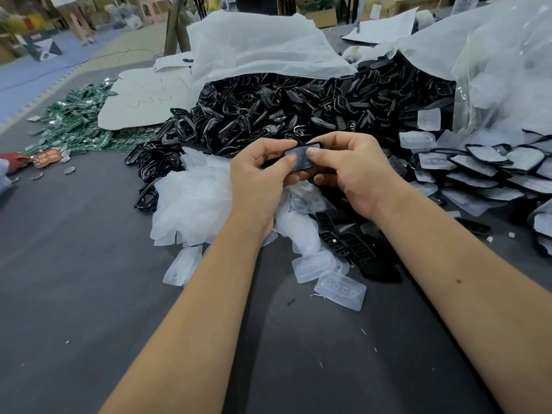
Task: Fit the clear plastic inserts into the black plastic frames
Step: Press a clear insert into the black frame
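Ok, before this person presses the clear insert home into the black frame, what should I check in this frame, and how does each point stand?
1. Left hand grips the black frame: ok.
2. Right hand grips it from the other side: ok.
3. Both thumbs rest on the clear insert: ok.
4. Insert lies inside the frame's outline: ok along the top edge; lower edge hidden by fingers, cannot tell.
5. Insert fully seated: cannot tell.
6. Room on the finished stack at the right: ok.
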`<control>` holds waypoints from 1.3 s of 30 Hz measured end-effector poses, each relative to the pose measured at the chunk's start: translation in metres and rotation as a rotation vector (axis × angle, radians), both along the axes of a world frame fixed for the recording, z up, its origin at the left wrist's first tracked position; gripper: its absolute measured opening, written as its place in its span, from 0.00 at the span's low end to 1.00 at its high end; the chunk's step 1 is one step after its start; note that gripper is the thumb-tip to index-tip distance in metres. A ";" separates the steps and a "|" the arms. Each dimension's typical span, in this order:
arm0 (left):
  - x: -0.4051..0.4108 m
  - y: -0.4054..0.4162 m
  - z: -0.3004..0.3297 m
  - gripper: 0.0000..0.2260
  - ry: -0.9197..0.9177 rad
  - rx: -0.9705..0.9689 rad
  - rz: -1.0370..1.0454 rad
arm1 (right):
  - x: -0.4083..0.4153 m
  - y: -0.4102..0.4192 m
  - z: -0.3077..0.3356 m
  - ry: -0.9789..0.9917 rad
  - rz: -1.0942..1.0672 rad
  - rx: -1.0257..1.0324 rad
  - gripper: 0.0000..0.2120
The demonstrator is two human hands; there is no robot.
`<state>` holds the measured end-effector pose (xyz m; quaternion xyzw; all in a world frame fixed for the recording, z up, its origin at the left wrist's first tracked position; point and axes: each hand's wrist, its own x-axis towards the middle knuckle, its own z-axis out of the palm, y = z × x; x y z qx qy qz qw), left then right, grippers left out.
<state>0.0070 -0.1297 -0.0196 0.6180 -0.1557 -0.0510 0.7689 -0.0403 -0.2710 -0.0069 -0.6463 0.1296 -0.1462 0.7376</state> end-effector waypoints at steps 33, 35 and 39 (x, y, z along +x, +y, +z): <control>0.006 0.001 -0.002 0.08 0.055 -0.018 0.015 | 0.002 0.003 -0.002 -0.003 -0.015 0.072 0.07; 0.006 0.001 -0.002 0.08 0.057 -0.016 0.009 | 0.003 0.003 -0.003 -0.021 -0.038 0.030 0.04; 0.007 0.002 -0.003 0.08 0.057 -0.007 0.005 | 0.003 0.000 -0.008 -0.056 -0.091 -0.154 0.03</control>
